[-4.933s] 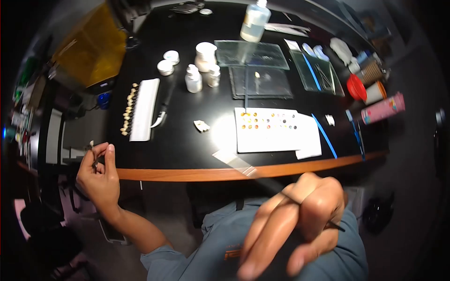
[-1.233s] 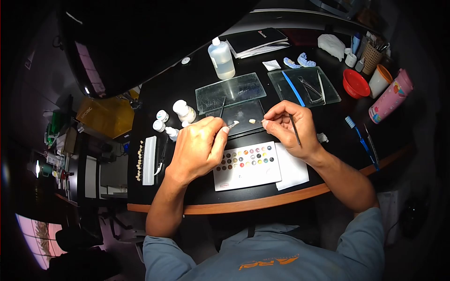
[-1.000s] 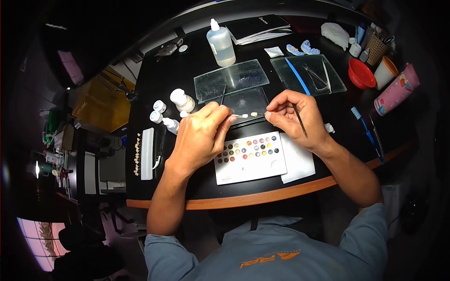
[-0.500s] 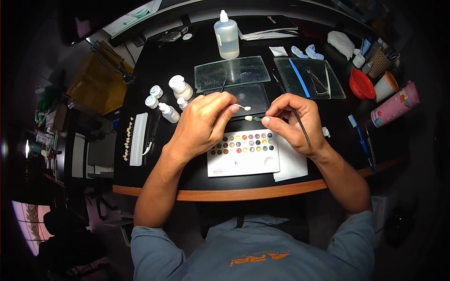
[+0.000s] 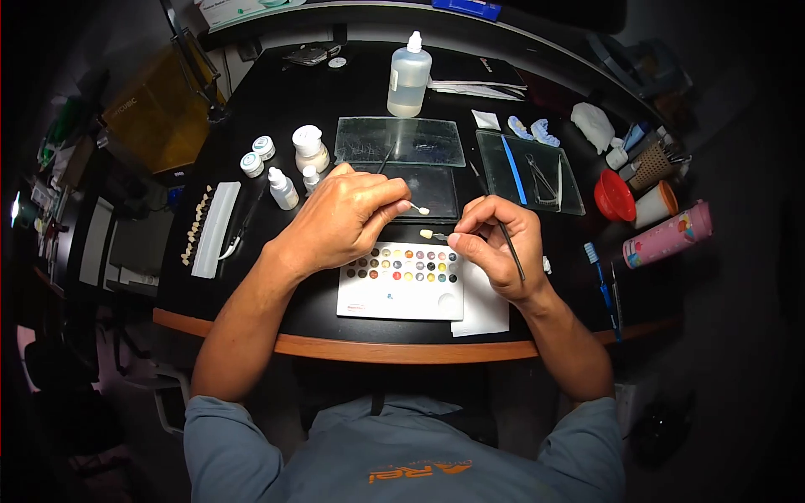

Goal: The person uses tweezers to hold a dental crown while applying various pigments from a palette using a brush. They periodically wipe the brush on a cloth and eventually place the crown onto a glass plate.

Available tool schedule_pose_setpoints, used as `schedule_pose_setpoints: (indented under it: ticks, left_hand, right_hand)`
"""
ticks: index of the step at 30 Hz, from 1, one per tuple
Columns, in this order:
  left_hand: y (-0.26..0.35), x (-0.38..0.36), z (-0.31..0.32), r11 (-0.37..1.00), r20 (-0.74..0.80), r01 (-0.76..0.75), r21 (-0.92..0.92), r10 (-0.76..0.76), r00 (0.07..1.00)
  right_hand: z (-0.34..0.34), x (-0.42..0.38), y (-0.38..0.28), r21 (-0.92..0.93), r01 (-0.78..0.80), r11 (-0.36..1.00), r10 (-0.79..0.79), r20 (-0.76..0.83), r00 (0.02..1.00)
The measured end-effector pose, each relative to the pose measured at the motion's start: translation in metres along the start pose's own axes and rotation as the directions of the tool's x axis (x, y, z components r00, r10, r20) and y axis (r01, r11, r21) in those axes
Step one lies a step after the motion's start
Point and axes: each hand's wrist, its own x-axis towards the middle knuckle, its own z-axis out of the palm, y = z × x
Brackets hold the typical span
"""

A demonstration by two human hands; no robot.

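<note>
My left hand is closed, its thumb and finger pinching a thin pale stick with a small tooth-shaped crown at its end. My right hand pinches the narrow stem of a yellowish tooth shade tab, just below the crown and apart from it. A slim black-handled brush also rests in that hand, slanting away past the fingers. Beneath both hands lies a white palette with rows of coloured paste wells. A white paper sits partly under the palette.
White jars and a dropper bottle stand at left, near a row of shade teeth. Glass slabs, a large liquid bottle, a blue tool, a red bowl and a toothbrush surround the hands.
The whole view has shifted, so the desk appears further left. Crown and shade tab are slightly further apart. Both hands keep the same holds.
</note>
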Motion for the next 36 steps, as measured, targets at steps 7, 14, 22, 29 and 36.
schedule_pose_setpoints:
  ticks: [7,14,22,29,36]
  left_hand:
    - [0.004,-0.002,-0.007,0.999,0.053,0.037,0.000,-0.037,0.998]
    - [0.002,-0.003,-0.005,1.000,0.016,0.012,0.006,-0.012,1.000]
    - [0.000,-0.004,-0.029,0.995,-0.133,0.059,0.077,-0.048,0.990]
    - [-0.004,-0.007,-0.031,0.992,-0.143,0.013,0.127,0.005,0.990]
    - [-0.009,-0.011,-0.053,0.987,-0.314,0.069,0.148,-0.019,0.949]
  right_hand:
    - [0.005,0.000,0.002,0.013,-0.005,1.000,0.005,0.003,1.000]
    - [0.002,0.004,0.009,-0.143,0.027,0.989,-0.037,-0.067,0.997]
    - [0.000,0.022,0.026,-0.592,0.055,0.804,-0.153,-0.115,0.982]
    - [-0.003,0.027,0.027,-0.700,0.037,0.714,-0.168,-0.119,0.979]
    - [-0.010,0.027,0.013,-0.606,0.147,0.782,-0.305,-0.167,0.938]
